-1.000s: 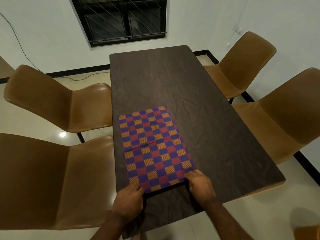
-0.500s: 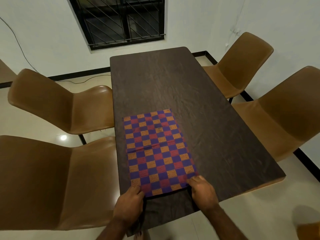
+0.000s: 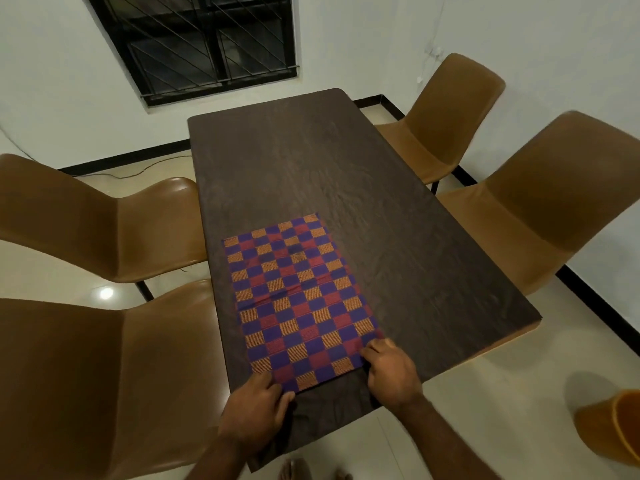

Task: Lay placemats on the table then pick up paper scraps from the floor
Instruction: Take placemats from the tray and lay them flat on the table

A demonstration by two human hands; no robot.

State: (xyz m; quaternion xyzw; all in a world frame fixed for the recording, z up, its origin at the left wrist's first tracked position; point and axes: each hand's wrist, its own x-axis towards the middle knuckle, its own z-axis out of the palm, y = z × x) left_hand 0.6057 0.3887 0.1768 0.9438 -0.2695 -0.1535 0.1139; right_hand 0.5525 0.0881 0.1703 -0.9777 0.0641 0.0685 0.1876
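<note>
Head view: one placemat [image 3: 298,299], two hands, four chairs.

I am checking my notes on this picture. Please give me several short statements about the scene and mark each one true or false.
1. Both hands, left hand and right hand, touch the near edge of the purple, red and orange checked cloth placemat. True.
2. The placemat lies on the right half of the dark brown wooden table. False: it lies along the left side.
3. Four brown moulded chairs stand around the table. True.
4. Three placemats lie on the table. False: only one.
</note>
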